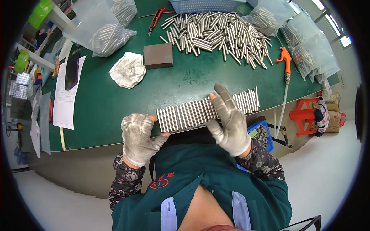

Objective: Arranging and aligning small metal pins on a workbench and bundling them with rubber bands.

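Note:
A row of short silvery metal rods (185,114) lies side by side along the near part of the green table. My left hand (137,134), in a greyish-white glove with bare fingertips, closes around the row's left end. Its thumb tip touches the near ends of the rods, and a finger rests by the leftmost one. Over the right part of the row stretches my gloved right hand (230,123), fingers extended across the rods and thumb at the near edge. Some rods are hidden beneath it. Farther back spreads a large heap of similar loose rods (219,34).
Behind the row lie a brown block (158,56), a crumpled white cloth (128,70) and a red cutter knife (155,20). An orange air gun (285,61) is at right. Bags of rods (110,38) stand at back left; a phone (72,71) rests on paper (65,104).

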Motion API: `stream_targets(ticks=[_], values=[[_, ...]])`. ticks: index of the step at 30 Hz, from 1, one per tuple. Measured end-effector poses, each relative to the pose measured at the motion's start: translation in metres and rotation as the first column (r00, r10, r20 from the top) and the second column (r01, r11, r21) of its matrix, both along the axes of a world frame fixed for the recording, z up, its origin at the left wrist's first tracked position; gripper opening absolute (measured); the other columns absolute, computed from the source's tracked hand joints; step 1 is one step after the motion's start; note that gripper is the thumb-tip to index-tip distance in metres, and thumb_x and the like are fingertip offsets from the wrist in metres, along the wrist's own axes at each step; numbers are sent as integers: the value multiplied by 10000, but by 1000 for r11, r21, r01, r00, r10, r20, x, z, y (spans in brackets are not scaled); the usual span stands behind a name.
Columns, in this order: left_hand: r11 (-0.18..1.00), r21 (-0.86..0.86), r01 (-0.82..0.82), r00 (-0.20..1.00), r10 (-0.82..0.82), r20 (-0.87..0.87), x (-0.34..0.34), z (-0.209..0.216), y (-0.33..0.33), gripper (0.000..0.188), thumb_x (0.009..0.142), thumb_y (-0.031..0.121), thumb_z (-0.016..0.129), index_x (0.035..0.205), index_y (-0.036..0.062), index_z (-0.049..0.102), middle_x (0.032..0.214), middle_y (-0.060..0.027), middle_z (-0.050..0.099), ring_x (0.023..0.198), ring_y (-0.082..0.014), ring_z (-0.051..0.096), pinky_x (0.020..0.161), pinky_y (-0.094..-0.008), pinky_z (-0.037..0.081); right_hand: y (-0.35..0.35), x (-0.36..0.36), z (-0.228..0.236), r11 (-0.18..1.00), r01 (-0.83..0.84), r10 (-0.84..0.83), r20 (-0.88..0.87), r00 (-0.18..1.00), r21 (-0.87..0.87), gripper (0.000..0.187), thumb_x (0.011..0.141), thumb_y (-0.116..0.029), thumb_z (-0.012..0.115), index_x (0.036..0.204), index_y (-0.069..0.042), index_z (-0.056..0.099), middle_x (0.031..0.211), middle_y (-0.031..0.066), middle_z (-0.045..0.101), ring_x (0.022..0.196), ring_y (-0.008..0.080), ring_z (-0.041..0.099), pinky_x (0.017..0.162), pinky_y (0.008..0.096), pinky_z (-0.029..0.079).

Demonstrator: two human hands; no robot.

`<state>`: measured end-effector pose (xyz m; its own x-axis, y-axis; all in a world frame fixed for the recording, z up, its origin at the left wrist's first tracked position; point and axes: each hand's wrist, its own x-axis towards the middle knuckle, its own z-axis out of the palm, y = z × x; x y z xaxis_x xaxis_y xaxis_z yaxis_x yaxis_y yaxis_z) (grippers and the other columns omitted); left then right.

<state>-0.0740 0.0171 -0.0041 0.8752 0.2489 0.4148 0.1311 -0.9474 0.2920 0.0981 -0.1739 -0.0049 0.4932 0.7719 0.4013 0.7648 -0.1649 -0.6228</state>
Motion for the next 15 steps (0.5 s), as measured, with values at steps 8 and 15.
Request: stream_targets(ticks=[8, 15], values=[[983, -54, 174, 972, -180, -151, 12, -8, 10, 455, 637, 383, 782, 859, 70, 537, 780, -80, 542, 743, -282, 520, 695, -409, 386, 32, 2, -24, 996, -81, 86, -149, 985, 39, 423, 858, -295, 626, 1141, 20, 608, 1212, 221, 576, 1174, 388, 525, 1064, 457, 324], [968, -130, 216, 954, -238, -180, 34, -8, -1, 408, 681, 319, 744, 925, 44, 567, 823, -103, 580, 820, -298, 565, 755, -427, 428, 57, -21, -21, 990, -89, 97, -66, 993, 112, 285, 799, -140, 633, 1053, -15, 660, 1069, 180, 644, 1031, 346, 598, 945, 454, 436]])
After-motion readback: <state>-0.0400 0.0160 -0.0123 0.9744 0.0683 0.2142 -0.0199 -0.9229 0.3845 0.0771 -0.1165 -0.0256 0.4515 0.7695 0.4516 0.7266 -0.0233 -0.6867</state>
